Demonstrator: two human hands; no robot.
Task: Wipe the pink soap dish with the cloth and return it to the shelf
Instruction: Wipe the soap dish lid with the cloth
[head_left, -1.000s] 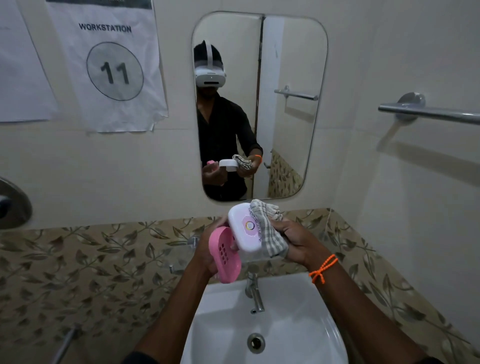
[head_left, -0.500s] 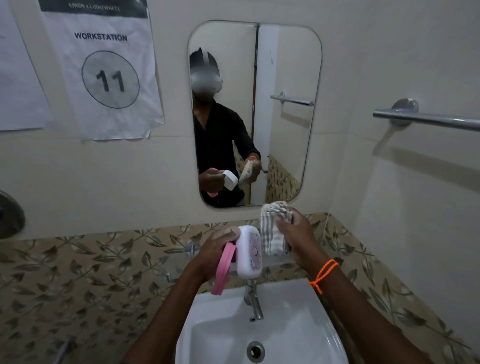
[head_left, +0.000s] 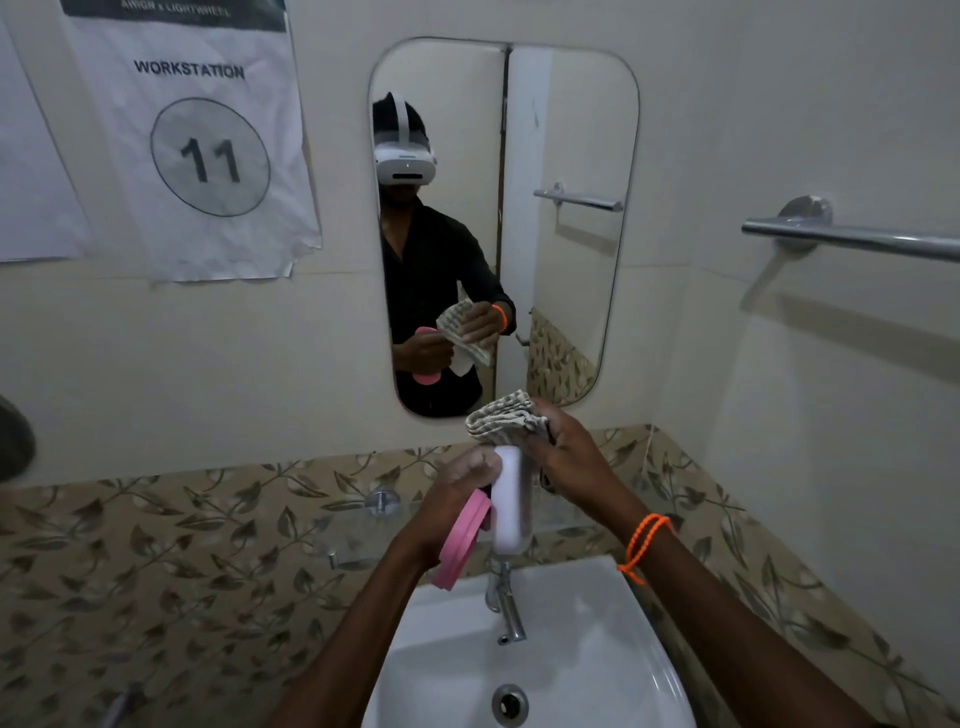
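Wall paper sheet (head_left: 192, 150) reads "WORKSTATION", circled "11" (dark header too blurred).

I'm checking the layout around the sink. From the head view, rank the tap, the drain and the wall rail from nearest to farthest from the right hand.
1. Tap, just below the right hand.
2. Drain, lower in the basin.
3. Wall rail, far right, higher.

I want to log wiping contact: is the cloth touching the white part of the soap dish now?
Touching. In the head view, the cloth in the right hand lies folded over the top end of the white part, with no gap between them.
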